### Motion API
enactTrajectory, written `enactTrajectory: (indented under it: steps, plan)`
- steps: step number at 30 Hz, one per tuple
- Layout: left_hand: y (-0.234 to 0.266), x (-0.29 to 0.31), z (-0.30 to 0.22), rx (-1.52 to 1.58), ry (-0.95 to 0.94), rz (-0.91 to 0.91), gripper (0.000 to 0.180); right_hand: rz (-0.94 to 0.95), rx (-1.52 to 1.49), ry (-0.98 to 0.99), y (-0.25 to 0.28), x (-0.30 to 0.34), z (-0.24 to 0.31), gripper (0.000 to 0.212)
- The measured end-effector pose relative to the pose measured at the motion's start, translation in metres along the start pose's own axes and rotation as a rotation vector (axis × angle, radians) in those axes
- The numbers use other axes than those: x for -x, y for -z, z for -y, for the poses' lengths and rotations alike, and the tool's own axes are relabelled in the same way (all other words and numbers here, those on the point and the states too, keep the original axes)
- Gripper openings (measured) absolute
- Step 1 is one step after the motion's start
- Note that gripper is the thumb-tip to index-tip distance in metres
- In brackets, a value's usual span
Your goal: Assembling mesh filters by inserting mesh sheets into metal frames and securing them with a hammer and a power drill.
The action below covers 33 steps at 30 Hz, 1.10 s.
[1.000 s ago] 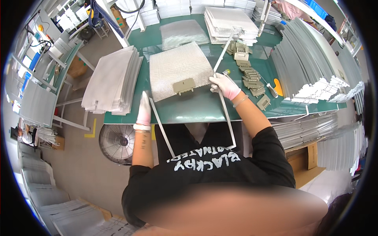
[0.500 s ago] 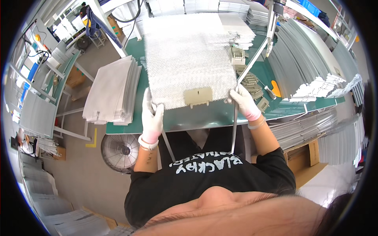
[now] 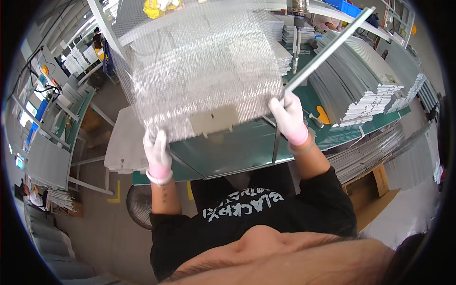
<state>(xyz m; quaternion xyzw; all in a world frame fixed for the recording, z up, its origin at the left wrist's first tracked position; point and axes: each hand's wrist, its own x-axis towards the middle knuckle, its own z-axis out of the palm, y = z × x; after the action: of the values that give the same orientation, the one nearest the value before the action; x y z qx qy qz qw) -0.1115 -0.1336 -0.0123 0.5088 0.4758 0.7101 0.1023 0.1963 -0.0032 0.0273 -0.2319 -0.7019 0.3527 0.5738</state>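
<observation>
A silvery, see-through mesh panel [image 3: 204,71] is raised in front of me, tilted above the table. My left hand [image 3: 157,154], in a white glove, grips its near left corner. At the near right corner my right gloved hand [image 3: 289,116] is closed on the panel's edge. A pale metal bar [image 3: 332,50] slants up and right from beside that hand; whether the fingers hold it too is hidden. A beige plate [image 3: 214,119] with a small dark slot sits along the near edge of the mesh. Thin metal strips [image 3: 276,147] run down below the panel.
The green table [image 3: 237,152] lies underneath. Stacked white sheets [image 3: 124,142] stand at left, a tall pile of panels [image 3: 356,80] at right. An orange-yellow tool [image 3: 323,115] lies near that pile. A power driver [image 3: 298,28] hangs above. A floor fan [image 3: 140,204] stands below left.
Both hands have lifted the mesh panel and carried it left, tilting it. The metal bar at right now reaches farther up and right. My left hand has moved left and the hands are farther apart.
</observation>
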Motion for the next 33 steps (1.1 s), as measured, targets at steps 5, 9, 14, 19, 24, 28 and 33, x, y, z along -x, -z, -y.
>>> enactTrajectory:
  steps: [5,9,14,19,24,28,33]
  plan:
    - [-0.024,-0.044,-0.010,0.095,0.063,-0.023,0.023,-0.095,-0.079,-0.034,-0.006,-0.019,-0.017,0.017]
    - [-0.034,-0.039,-0.007,0.137,0.054,-0.048,0.028,-0.271,0.124,0.076,-0.014,-0.010,-0.032,0.021]
    - [-0.035,-0.037,-0.007,0.219,0.069,-0.077,0.025,-0.214,0.011,0.021,-0.014,-0.011,-0.034,0.019]
    - [-0.030,-0.024,-0.009,0.227,0.075,-0.089,0.024,-0.150,-0.197,-0.023,-0.007,-0.002,-0.054,0.013]
    - [-0.026,-0.018,-0.005,0.223,0.083,-0.082,0.026,-0.101,-0.238,-0.061,-0.010,-0.004,-0.046,0.013]
    - [-0.028,-0.012,0.009,0.195,0.069,-0.049,0.024,-0.050,-0.267,-0.063,-0.003,0.004,-0.063,0.012]
    - [-0.012,0.006,0.044,0.195,0.178,0.073,0.030,0.151,-0.153,-0.081,0.008,0.020,-0.074,0.032]
